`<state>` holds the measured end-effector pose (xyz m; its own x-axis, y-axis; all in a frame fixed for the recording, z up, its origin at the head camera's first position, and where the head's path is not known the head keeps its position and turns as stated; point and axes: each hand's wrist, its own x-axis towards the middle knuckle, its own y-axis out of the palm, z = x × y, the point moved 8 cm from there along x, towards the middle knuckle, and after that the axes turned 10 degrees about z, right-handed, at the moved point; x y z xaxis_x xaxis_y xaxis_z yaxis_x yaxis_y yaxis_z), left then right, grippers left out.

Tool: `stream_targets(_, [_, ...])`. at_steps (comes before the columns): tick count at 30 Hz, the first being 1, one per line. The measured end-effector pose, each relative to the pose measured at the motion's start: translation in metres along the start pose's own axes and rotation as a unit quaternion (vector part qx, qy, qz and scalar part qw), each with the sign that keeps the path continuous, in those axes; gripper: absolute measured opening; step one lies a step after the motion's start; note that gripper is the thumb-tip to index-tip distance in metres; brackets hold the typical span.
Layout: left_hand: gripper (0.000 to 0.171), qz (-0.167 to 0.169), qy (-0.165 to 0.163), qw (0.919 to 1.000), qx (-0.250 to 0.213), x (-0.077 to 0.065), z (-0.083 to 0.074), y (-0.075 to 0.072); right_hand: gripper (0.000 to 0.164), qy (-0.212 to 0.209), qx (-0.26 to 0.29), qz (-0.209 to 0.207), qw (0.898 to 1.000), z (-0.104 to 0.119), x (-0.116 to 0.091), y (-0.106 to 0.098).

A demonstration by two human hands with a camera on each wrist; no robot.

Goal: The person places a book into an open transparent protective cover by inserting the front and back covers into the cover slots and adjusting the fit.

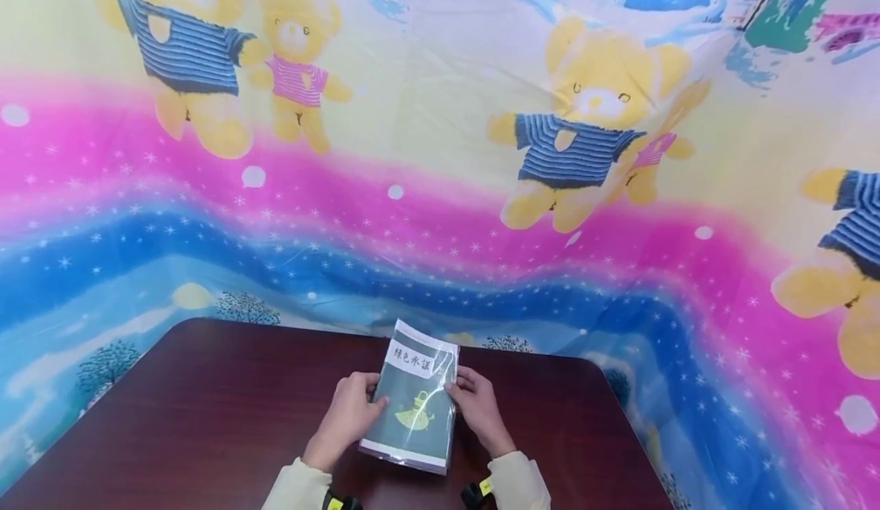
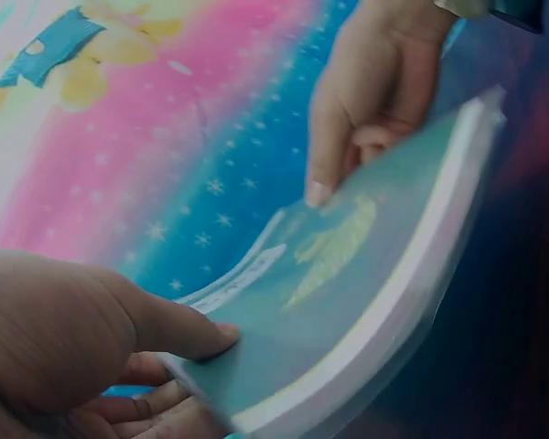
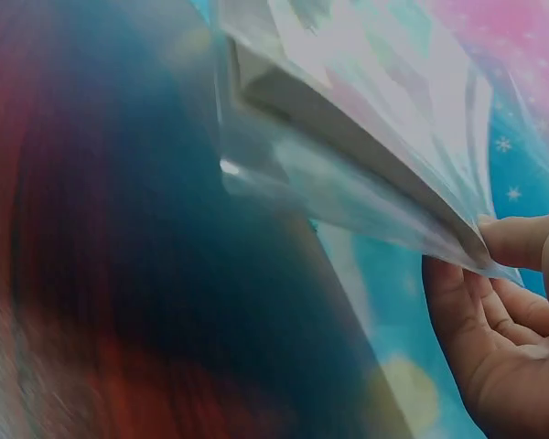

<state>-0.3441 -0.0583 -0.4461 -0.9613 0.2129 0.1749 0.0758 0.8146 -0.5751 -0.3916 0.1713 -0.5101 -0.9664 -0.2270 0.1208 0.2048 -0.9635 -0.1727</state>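
Note:
A green book in a clear plastic sleeve is held up in the head view, tilted, its front facing me. Dark handwritten-style characters run across a white label near its top, and a yellow figure sits below. My left hand grips the left edge, thumb on the cover and fingers behind. On the opposite side, my right hand pinches the right edge. In the right wrist view, the loose plastic sleeve extends past the book's edge, and the right thumb and fingers pinch its corner.
A dark reddish-brown table with rounded far corners lies beneath the hands. Behind it hangs a colourful curtain printed with teddy bears, snow and trees. A dark band with a yellow tag is worn at the left wrist, another at the right.

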Motion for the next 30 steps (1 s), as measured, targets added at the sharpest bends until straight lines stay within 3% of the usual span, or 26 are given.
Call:
stream_targets(7, [0.030,0.029,-0.023,0.9993,-0.007,0.001,0.015,0.013,0.042,-0.025,-0.049,-0.006,0.998,0.011,-0.005,-0.005])
stream_targets(15, [0.036,-0.007,-0.040,0.9990,0.019,0.002,0.023,0.020,0.042,-0.037,-0.063,-0.005,0.997,0.013,-0.005,-0.006])
stream_targets(20, [0.038,-0.016,-0.029,0.9985,0.044,0.002,0.024,0.027,0.042,-0.037,-0.083,-0.014,0.996,0.004,-0.003,-0.011])
stream_targets(27, [0.023,-0.023,0.001,0.9983,0.053,-0.001,0.024,0.034,0.044,0.007,-0.118,-0.008,0.993,-0.011,-0.003,-0.010])
stream_targets(30, [0.025,-0.026,0.007,0.9982,0.053,-0.001,0.027,0.035,0.048,0.015,-0.118,0.006,0.993,-0.012,-0.004,-0.008])
